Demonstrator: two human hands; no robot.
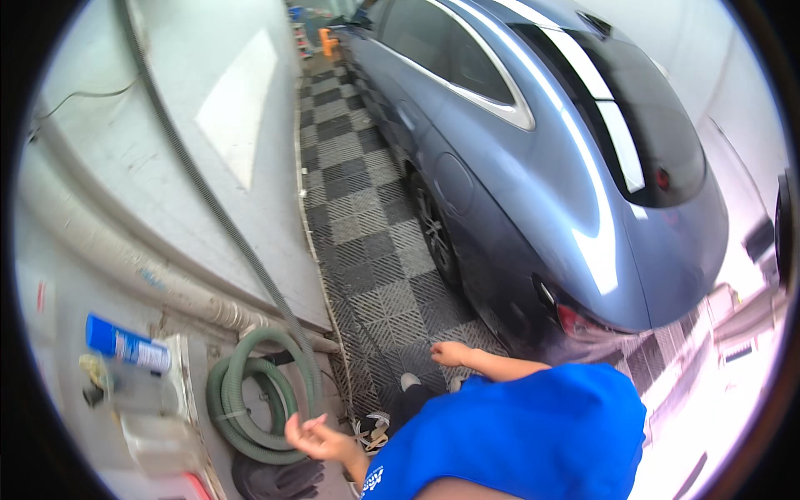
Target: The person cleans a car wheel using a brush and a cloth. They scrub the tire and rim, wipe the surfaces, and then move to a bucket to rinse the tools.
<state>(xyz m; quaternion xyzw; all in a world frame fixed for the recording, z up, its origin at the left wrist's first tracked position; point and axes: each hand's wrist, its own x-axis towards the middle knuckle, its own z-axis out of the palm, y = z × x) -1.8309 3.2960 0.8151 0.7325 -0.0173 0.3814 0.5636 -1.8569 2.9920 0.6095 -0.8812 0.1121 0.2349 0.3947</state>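
Note:
My left hand (pixel 315 439) is raised in front of a coil of green ribbed hose (pixel 226 400), its fingers apart and slightly bent with nothing in them. Below it lies a dark, crumpled item (pixel 275 478), too blurred to name. My right hand (pixel 451 354) hangs over the tiled floor with its fingers curled in, and no object shows in it. Nearest to that hand is the rear side of a blue-grey car (pixel 487 250). The car's rear wheel (pixel 434 228) and tail light (pixel 578 322) are on the side facing me.
A narrow strip of checkered grating tiles (pixel 369 250) runs between the car and a white wall (pixel 187 75). A grey ribbed hose (pixel 212 206) hangs along that wall. A blue can (pixel 128 344) and plastic containers (pixel 159 437) stand at the left. Far ahead is an orange stool-like object (pixel 326 42).

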